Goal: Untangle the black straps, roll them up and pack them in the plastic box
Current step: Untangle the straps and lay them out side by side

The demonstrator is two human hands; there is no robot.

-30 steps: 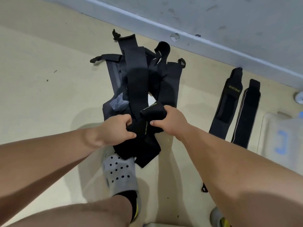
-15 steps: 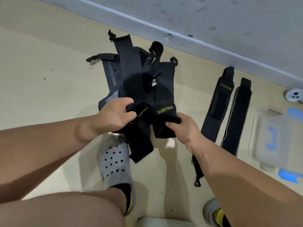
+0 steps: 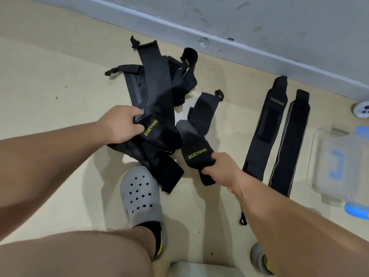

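Note:
A tangled pile of black straps (image 3: 159, 82) lies on the beige floor near the wall. My left hand (image 3: 119, 124) grips the pile's near end, where a strap (image 3: 157, 134) shows yellow XUEYING lettering. My right hand (image 3: 221, 168) grips the lettered end of another black strap (image 3: 199, 124), which runs from my hand up to a loop end beside the pile. Two straightened straps (image 3: 267, 126) (image 3: 289, 140) lie side by side to the right. The clear plastic box (image 3: 319, 176) with blue clips sits at the far right edge.
The grey wall and its baseboard (image 3: 239, 50) run across the top. My left foot in a grey clog (image 3: 141, 194) stands just below the pile; my right shoe (image 3: 259, 258) is at the bottom. A small white round object (image 3: 361, 108) lies by the wall.
My hands have moved apart. The right hand has drawn one strap down and to the right, out of the pile, while the left hand holds the rest.

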